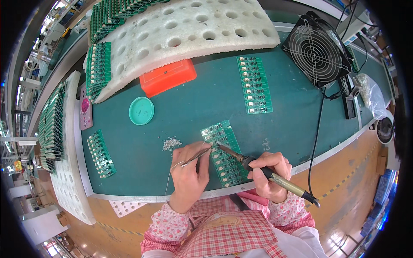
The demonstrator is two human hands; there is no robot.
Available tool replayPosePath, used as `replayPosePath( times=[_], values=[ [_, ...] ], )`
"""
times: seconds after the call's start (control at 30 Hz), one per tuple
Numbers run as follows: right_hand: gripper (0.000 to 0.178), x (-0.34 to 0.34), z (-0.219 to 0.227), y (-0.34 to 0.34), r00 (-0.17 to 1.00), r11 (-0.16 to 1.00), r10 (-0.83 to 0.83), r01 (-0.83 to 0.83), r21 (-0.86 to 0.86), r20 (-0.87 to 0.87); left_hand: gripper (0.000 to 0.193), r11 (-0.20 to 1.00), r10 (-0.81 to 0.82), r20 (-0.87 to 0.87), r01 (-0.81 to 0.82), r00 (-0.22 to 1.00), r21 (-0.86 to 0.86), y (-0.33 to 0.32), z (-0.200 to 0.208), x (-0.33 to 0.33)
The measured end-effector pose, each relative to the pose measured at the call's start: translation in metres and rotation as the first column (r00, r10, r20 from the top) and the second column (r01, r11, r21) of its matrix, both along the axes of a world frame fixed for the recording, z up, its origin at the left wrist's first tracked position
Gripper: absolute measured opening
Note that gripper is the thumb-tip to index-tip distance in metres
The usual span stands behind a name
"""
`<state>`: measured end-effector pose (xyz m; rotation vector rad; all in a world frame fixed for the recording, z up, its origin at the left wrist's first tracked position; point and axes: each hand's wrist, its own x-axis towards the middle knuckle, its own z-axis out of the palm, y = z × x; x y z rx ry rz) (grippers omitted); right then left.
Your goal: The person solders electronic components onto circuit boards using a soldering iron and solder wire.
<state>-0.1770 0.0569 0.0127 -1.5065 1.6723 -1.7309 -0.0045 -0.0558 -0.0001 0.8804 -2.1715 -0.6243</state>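
Right hand point(276, 163): fingers closed round the iron point(284, 182), shaft slanting to 10 o'clock, tip at the board's upper half. Left hand point(187, 176): thumb and fingers together on tweezers point(195, 157); a thin wire point(167, 185) trails at its 7 o'clock side. Whether the tweezers' points pinch anything: cannot tell.

Board point(223, 161): one, green, flat on the bench point(198, 94), between the hands, long axis from 11 to 5 o'clock. Likely light, thin, stiff, smooth enough to slide; its mounted parts probably fragile. Best hold: the bare long edges, clear of parts and tip. Iron: best held by the handle, the metal shaft presumably hot.

From the board: grains point(172, 143), white, loose, between 9 and 10 o'clock; lid point(141, 110), green, 10 o'clock.
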Motion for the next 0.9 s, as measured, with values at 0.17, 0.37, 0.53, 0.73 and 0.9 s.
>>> replayPosePath(
  times=[0.17, 0.37, 0.53, 0.73, 0.9],
  values=[
    [0.009, 0.0016, -0.0018, -0.0052, 0.994, 0.999, 0.032, -0.032, 0.001, -0.109, 0.024, 1.000, -0.009, -0.018, 0.009, 1.000, -0.002, -0.0006, -0.0005, -0.0003],
    [0.009, 0.0055, -0.0038, -0.0109, 0.992, 0.999, 0.024, -0.027, -0.021, -0.125, 0.023, 1.000, -0.013, -0.008, 0.013, 1.000, -0.001, -0.0010, -0.0004, 0.0003],
    [0.010, 0.0050, -0.0033, -0.0073, 0.989, 0.999, 0.042, -0.042, 0.004, -0.139, 0.011, 0.999, 0.007, 0.011, -0.008, 1.000, 0.038, 0.0007, 0.0057, -0.0029],
    [0.025, 0.0028, 0.0017, -0.0071, 0.979, 0.994, 0.110, -0.109, 0.017, -0.172, 0.012, 1.000, -0.002, 0.005, 0.002, 1.000, 0.029, 0.0004, 0.0040, -0.0014],
    [0.017, 0.0030, 0.0005, -0.0076, 0.980, 0.998, 0.032, -0.043, -0.050, -0.198, 0.018, 1.000, -0.007, -0.005, 0.007, 1.000, 0.009, -0.0003, -0.0010, -0.0004]
  ],
)
